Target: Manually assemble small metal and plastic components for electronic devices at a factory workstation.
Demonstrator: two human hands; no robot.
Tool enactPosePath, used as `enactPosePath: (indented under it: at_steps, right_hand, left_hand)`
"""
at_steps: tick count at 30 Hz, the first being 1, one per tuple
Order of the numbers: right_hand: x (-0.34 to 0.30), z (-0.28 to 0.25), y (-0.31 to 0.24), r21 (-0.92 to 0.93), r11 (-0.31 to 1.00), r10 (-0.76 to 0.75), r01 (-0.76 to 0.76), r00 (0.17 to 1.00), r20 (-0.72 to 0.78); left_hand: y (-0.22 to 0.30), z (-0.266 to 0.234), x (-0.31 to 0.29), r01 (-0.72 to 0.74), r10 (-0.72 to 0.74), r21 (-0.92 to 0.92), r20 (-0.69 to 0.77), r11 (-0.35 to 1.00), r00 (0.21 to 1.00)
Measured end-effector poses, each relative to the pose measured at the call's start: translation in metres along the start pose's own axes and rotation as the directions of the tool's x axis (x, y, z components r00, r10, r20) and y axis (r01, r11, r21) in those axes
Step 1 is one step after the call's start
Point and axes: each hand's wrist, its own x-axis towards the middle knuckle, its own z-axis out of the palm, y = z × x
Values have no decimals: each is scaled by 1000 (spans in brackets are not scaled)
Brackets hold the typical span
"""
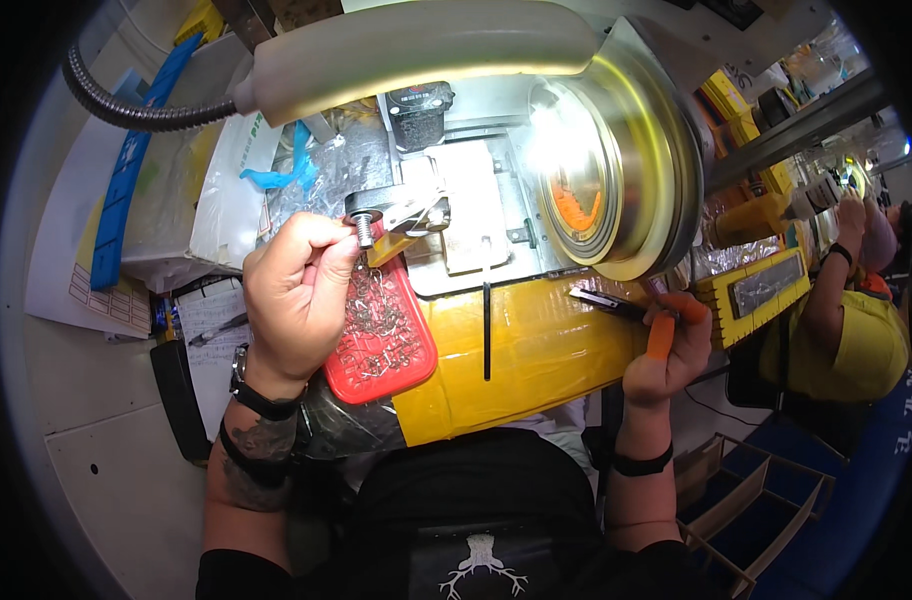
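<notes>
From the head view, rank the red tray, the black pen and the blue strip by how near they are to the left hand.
From the left hand:
1. Red tray, just right of the hand, its edge under the fingers.
2. Black pen, lying on paper just left of the wrist.
3. Blue strip, far left, running up toward the lamp's hose.

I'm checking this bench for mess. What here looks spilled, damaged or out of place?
Nothing looks spilled: the small metal parts stay inside the red tray. The one oddity is the bench edge, wrapped in wrinkled yellow tape rather than left bare.
</notes>
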Motion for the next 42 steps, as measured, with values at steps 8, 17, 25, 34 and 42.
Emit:
enactPosePath:
  at_steps: [8,17,25,34,42]
  right_hand:
    - [0,1,-1,11,1000,15,-15,999,-29]
    - [0,0,-1,14,1000,26,-26,1000,-10]
    - [0,1,-1,8,1000,30,-29,999,-21]
    - [1,0,-1,-7,1000,21,-21,1000,-12]
    - [1,1,0,2,1000,6,-6,1000,-11]
  left_hand:
    - [-2,0,0,-6,6,-13,8,1000,1000]
    - [-3,0,-1,15,-15,-34,10,999,1000]
    - [-3,1,0,-19,19,-30,1,999,1000]
    - [-2,0,0,-7,7,-34,14,999,1000]
    - [-1,0,0,-1,2,-26,7,1000,1000]
